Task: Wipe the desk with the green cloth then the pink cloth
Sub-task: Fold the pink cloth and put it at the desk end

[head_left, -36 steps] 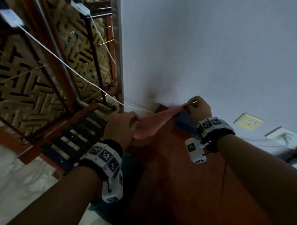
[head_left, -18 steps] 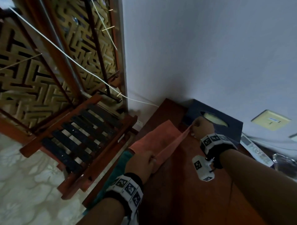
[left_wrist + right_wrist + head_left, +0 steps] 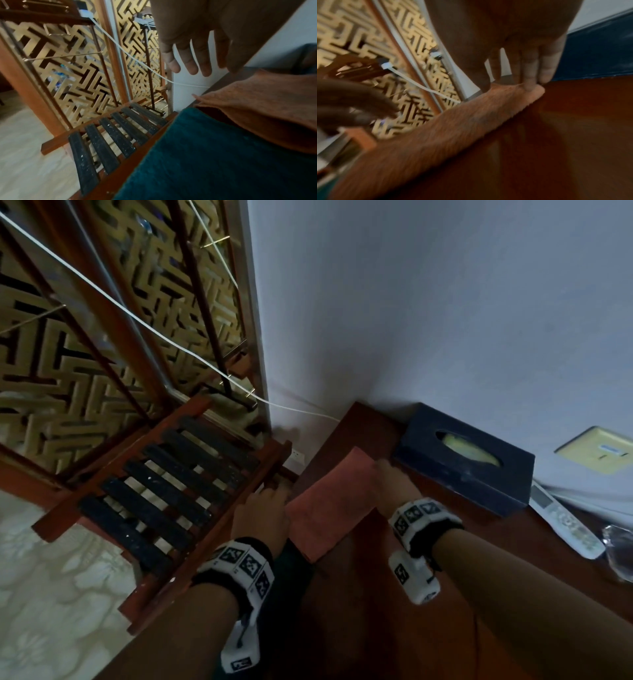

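Observation:
The pink cloth (image 3: 330,501) lies folded flat on the dark wooden desk (image 3: 376,611) near its far left corner. My right hand (image 3: 387,470) is at the cloth's right edge; in the right wrist view its straight fingertips (image 3: 529,83) touch the cloth's (image 3: 436,135) far corner. My left hand (image 3: 263,501) hovers just left of the cloth over the desk edge, and the left wrist view shows that hand (image 3: 192,69) with its fingers spread and straight, holding nothing. The green cloth (image 3: 205,162) lies on the desk's left edge under my left wrist, partly beneath the pink cloth (image 3: 265,108).
A dark blue tissue box (image 3: 462,463) stands against the wall right of the cloth, with a white remote control (image 3: 561,522) beyond it. A slatted wooden rack (image 3: 171,491) sits left of the desk. A white cable (image 3: 171,337) runs across a lattice screen.
The pink cloth, held stretched in the air between both hands, came down onto the desk and now lies folded. My left hand let go of it and moved left.

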